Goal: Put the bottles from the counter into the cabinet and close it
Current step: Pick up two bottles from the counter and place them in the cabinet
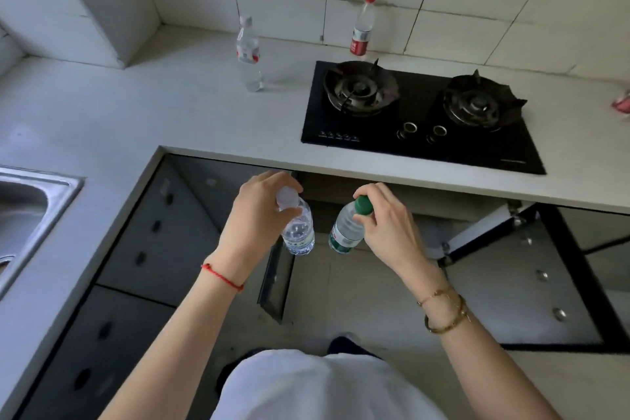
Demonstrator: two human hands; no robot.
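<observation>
The fingers (289,213) of the left hand (254,215) are curled round the neck of a clear-capped bottle (300,232), just below its pale cap, so that it is held hanging upright. The fingers (370,215) of the right hand (385,225) are pinched about the cap of a green-capped bottle (344,230), which is carried the same way, tilted a little. The two bottles are held side by side, near each other but apart, below the front edge of the counter (102,106) and in front of the opening of the cabinet (392,204). Neither is yet set down inside; what lies within the cabinet is hidden in shadow and cannot be told.

The cabinet is seen to be open: one dark door (276,280) is swung out at the left of the opening, edge-on to the camera, and a second door (525,283) is swung wide at the right, its hinges showing.

Farther out, two bottles are left standing on the counter: a white-capped bottle (249,54) left of the hob (419,119), and a red-capped bottle (362,27) against the tiled wall beyond the left burner. A red thing (622,102) is cut off at the right edge and cannot be identified.

The task is judged to be roughly at its middle: two bottles are about to be placed, two more remain to be fetched, and both doors are still to be closed. A sink (30,201) is seen at the near left.
</observation>
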